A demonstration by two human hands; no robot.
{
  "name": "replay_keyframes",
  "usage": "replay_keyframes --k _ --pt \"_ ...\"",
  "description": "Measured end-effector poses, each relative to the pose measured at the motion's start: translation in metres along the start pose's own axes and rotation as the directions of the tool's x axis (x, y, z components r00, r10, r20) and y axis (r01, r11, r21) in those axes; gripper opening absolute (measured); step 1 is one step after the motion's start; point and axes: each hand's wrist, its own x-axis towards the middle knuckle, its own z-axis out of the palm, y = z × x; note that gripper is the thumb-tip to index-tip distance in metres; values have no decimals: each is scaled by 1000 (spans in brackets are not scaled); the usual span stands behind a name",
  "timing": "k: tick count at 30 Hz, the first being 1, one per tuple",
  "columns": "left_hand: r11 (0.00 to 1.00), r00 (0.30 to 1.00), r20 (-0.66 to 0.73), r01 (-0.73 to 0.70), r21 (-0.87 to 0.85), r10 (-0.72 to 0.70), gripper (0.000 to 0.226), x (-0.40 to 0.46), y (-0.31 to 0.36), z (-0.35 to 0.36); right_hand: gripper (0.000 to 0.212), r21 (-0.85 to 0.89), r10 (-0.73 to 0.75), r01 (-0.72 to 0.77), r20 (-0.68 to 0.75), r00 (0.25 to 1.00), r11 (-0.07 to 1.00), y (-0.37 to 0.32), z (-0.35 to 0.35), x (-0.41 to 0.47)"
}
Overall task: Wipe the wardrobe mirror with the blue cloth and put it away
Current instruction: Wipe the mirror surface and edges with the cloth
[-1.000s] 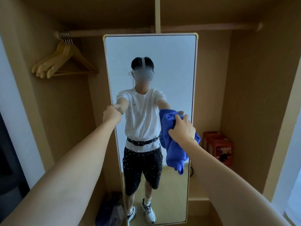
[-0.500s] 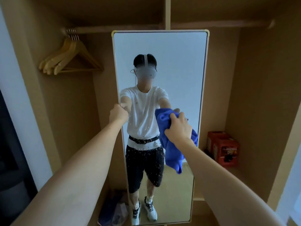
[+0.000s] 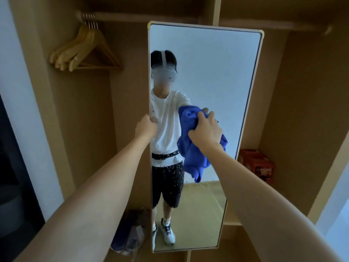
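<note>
One mirror, one blue cloth, two hands, four wooden hangers are hanging from one rail, one red box is sitting beside

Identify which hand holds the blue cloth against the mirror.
The right hand grips the blue cloth; the left hand only grips the mirror edge.

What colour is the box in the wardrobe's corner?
The box is red with orange print, seen in the head view.

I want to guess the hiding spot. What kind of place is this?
Probably the inside of a wardrobe: wooden hangers hang on a rail, and a tall mirror stands between wooden walls.
</note>
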Motion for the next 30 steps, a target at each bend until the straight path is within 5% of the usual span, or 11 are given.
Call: replay_keyframes --k 7,12,16,20,23,30 --pt "999 998 39 -39 -20 40 30 0 -5 -2 34 -20 9 -6 161 987 1000 -2 23 -36" --pt "994 994 53 -91 -68 95 21 3 -10 -1 45 76 -11 14 -48 999 997 -41 -21 7" --pt "993 990 74 -115 -27 117 29 4 -14 -3 45 40 20 -18 -44 999 999 -57 -3 4" --pt "995 992 84 -95 3 95 32 0 -13 -6 38 -107 -30 42 104 994 993 -44 44 -46" --pt "995 989 113 -96 -14 97 33 0 -13 -8 33 -46 5 4 200 980 999 -39 38 -54" --pt "970 973 170 -121 -210 158 18 0 -21 -10 41 54 -60 64 -69 996 996 -86 -12 0"
